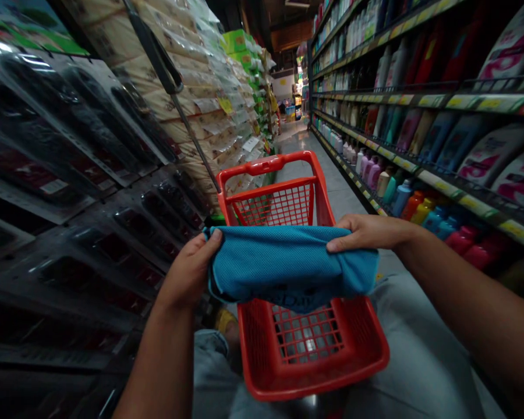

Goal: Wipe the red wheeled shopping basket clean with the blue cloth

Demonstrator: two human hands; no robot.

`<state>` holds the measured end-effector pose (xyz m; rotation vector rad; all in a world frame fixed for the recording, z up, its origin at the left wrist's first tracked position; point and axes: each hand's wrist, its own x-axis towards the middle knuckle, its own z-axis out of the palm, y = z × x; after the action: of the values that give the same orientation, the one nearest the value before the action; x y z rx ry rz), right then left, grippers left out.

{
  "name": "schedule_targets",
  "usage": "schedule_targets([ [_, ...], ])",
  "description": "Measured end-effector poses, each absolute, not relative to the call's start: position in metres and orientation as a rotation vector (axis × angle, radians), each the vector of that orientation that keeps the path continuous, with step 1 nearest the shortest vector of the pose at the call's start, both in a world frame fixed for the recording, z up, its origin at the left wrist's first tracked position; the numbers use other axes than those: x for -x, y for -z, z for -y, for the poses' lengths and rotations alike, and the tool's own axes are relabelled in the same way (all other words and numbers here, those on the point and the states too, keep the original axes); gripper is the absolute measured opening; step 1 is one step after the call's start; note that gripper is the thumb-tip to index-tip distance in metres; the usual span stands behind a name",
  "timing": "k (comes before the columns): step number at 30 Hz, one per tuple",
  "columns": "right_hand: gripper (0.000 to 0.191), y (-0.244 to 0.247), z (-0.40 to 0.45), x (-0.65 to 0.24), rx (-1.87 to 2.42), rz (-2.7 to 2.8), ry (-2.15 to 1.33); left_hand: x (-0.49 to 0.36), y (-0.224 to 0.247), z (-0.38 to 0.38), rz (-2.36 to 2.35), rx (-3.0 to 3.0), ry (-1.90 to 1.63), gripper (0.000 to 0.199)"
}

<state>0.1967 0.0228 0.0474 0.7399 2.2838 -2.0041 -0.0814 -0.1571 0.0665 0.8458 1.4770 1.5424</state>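
Note:
A blue textured cloth (279, 259) with dark lettering near its lower edge is stretched between both my hands. My left hand (196, 262) pinches its left end, thumb on top. Toward the right end, my right hand (358, 233) grips the upper edge between thumb and fingers. Beneath the cloth stands a red plastic shopping basket (314, 378) with grid walls and a raised handle frame; the cloth hides its middle. Through the basket's bottom grid, grey floor shows.
Packaged dark goods (91, 233) hang close on the left, beside stacked plastic-wrapped packs (209, 105). Shelves of bottles (419, 134) line the right. A tiled aisle (299, 139) runs ahead. My jeans-covered legs (419, 349) flank the basket. A dark-handled rod (170, 75) slants behind the basket.

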Motion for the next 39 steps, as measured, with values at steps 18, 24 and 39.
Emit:
schedule_targets([
  [18,0.038,-0.033,0.035,-0.146,-0.666,-2.221,2.955,0.003,-0.018,0.137,-1.536,-0.996,-1.669,0.057],
  [24,0.057,-0.014,0.041,-0.177,-0.42,-3.624,1.435,0.006,-0.04,0.14,-1.287,-0.488,-1.602,0.034],
  [39,0.026,-0.002,0.048,-0.169,-1.47,-3.262,0.741,-0.013,-0.017,0.169,-1.352,-0.412,-1.637,0.053],
])
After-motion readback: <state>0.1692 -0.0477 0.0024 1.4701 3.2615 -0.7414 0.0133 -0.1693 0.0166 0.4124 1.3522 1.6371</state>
